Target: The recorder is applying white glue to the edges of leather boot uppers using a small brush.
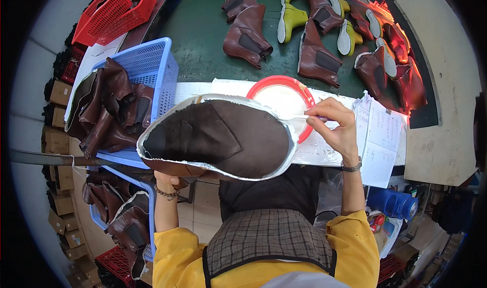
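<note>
A brown leather boot upper (238, 141) is held up in front of me, its open underside facing up and its rim coated white. My left hand (166, 179) grips it from below at the left end, with most of the fingers hidden under it. In my right hand (336, 126) a thin brush (294, 117) is pinched between thumb and fingers. Its white-coated tip touches or nearly touches the rim at the right end. Just behind the upper stands a red-rimmed bowl (308, 96) of white paste, partly covered by the upper.
Blue baskets (165, 80) of brown uppers stand at left, one lower down. Red baskets (109, 22) sit far left. Boot uppers (248, 34) and yellow-green lasts (290, 22) lie on the green tabletop, some near a glowing heater (385, 11). A written notebook (378, 131) lies right.
</note>
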Action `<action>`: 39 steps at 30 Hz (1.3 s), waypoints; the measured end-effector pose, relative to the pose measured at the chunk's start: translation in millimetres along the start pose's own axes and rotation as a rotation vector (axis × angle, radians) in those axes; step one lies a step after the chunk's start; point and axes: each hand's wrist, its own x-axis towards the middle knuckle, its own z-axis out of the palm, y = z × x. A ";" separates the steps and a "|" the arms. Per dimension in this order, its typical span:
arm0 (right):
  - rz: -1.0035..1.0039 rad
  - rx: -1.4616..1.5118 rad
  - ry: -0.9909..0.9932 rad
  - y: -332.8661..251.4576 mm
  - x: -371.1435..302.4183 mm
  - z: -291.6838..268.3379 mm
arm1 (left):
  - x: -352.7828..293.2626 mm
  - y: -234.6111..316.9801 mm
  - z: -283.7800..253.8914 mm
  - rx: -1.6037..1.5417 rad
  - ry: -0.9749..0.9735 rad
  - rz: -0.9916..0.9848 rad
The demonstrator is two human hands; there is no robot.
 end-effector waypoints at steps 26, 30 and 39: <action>-0.458 -0.195 -0.359 -35.3 75.0 17.9 | 8.0 19.8 79.5 -0.820 -1.176 -0.453; -0.537 -0.107 -0.392 -38.3 89.1 42.8 | 4.6 20.6 95.3 -0.790 -1.259 -0.589; -0.290 0.047 -0.174 9.9 45.4 24.8 | 24.4 -4.5 66.9 -0.877 -1.045 -0.181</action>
